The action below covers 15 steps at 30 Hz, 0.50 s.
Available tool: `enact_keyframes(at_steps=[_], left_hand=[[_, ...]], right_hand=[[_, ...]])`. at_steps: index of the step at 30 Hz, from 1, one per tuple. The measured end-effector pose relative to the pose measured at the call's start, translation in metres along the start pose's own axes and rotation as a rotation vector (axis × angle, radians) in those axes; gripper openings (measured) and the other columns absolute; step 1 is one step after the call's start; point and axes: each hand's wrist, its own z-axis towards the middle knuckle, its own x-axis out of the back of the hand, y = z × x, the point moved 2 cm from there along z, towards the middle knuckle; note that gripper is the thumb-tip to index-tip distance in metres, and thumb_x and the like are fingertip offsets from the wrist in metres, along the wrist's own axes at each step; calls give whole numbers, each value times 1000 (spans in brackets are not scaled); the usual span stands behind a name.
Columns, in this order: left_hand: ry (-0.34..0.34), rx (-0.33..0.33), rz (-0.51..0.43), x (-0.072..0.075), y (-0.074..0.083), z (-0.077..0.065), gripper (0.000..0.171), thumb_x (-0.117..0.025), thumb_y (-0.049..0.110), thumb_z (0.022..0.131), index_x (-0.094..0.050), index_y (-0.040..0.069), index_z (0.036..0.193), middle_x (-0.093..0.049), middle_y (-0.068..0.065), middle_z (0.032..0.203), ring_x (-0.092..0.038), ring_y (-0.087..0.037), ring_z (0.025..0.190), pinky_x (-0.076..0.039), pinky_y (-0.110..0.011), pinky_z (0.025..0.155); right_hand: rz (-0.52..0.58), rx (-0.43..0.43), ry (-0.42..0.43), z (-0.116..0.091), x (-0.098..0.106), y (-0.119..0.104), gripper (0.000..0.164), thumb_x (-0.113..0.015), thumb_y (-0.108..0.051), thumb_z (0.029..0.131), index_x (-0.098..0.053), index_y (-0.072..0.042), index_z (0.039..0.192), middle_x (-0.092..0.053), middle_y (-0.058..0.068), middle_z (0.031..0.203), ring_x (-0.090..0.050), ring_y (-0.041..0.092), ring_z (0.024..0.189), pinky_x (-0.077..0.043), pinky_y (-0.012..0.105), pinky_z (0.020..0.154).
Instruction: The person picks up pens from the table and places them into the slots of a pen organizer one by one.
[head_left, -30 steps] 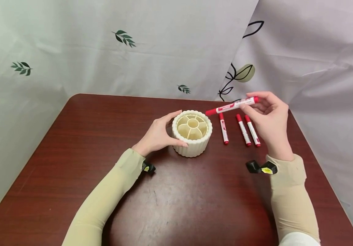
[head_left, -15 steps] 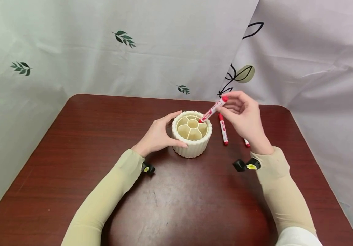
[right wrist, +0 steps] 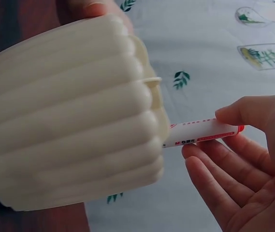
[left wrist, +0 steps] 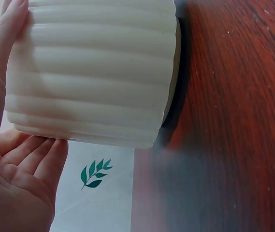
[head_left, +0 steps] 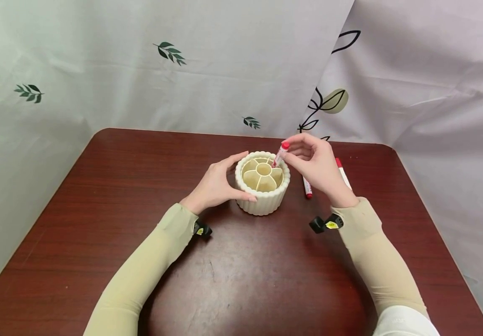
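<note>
A cream, ribbed pen holder (head_left: 262, 203) with a scalloped rim and petal-shaped compartments stands upright on the table. My left hand (head_left: 214, 186) grips it from the left, thumb on the near side and fingers round the far side; the left wrist view shows the ribbed wall (left wrist: 94, 72) between them. Between thumb and fingers, my right hand (head_left: 315, 163) pinches a white marker (head_left: 280, 155) near its red end. The marker tilts down into a far-right compartment, its lower part hidden by the holder. In the right wrist view the marker (right wrist: 200, 133) sticks out past the rim.
Right of the holder lies another marker (head_left: 308, 189), partly under my right hand in the head view. Farther right, a red-capped marker (head_left: 343, 173) shows beside the right wrist. A patterned white curtain (head_left: 208, 70) hangs behind the table (head_left: 140, 154).
My right hand has moved left and tipped the marker from nearly level to steep, lowering its end into the holder. The left hand and holder have stayed put.
</note>
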Motion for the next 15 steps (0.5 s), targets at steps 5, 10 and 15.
enact_keyframes(at_steps=[5,10,15], left_hand=[[-2,1,-3,0,1,0,118,-97,56,55,-48,11,152,-56,8,144,-55,-2,124,-44,-28,105],[-5,0,-10,0,1,0,118,-98,56,56,-48,10,152,-56,8,144,-56,-3,123,-45,-29,104],[-4,-3,-8,0,0,0,117,-97,56,56,-48,11,152,-56,8,144,-56,-4,123,-46,-29,104]], right_hand=[[-43,-19,-37,-4,-5,-4,19,-76,-2,91,-71,3,109,-73,15,100,-71,23,89,-58,29,81],[-92,-24,-63,-5,-7,2,20,-76,-4,92,-71,2,110,-73,14,104,-70,24,92,-58,28,80],[-101,-39,-65,-3,-6,13,22,-79,-13,91,-73,-4,110,-73,7,104,-70,19,91,-57,28,80]])
